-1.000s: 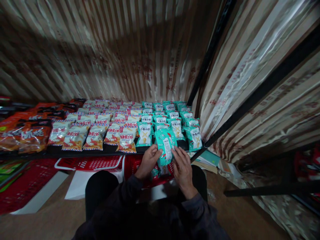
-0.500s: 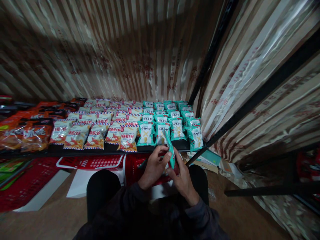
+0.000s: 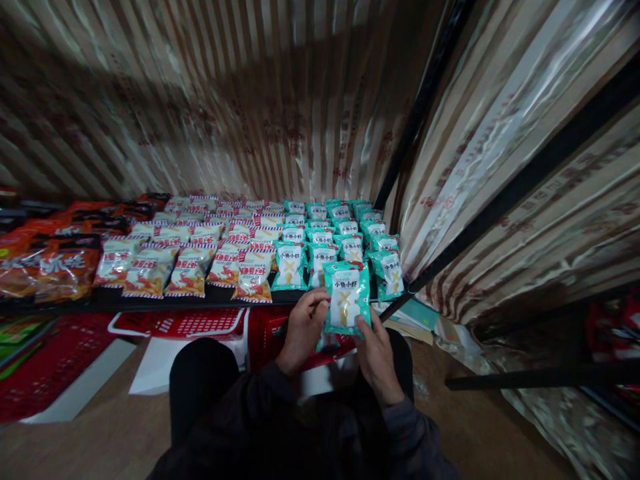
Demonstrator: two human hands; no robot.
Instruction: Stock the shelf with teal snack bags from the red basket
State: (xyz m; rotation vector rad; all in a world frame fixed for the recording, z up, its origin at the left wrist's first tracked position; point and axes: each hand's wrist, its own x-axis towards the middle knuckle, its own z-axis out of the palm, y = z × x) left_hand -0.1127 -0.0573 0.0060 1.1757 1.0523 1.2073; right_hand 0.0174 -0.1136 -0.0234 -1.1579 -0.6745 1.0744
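Note:
A green-and-white snack bag (image 3: 347, 300) is held upright in front of the shelf's edge, its printed front facing me. My right hand (image 3: 377, 357) pinches its lower right corner, thumb on the front. At the bag's left edge is my left hand (image 3: 304, 331), fingers curled and closed against it. Behind it, rows of matching green-and-white bags (image 3: 290, 265) stand on the black shelf (image 3: 165, 303). The held bag hides part of the front row.
Left of these are white-and-red snack bags (image 3: 187, 268) and orange bags (image 3: 67, 267). Red baskets (image 3: 200, 325) sit below the shelf. Black frame bars (image 3: 500, 193) slant across the right side, before striped sheeting (image 3: 225, 100). Flattened card (image 3: 420, 313) lies by the shelf leg.
The bag in my hands has turned from edge-on to front-facing. My right hand has shifted slightly right and down to its lower corner.

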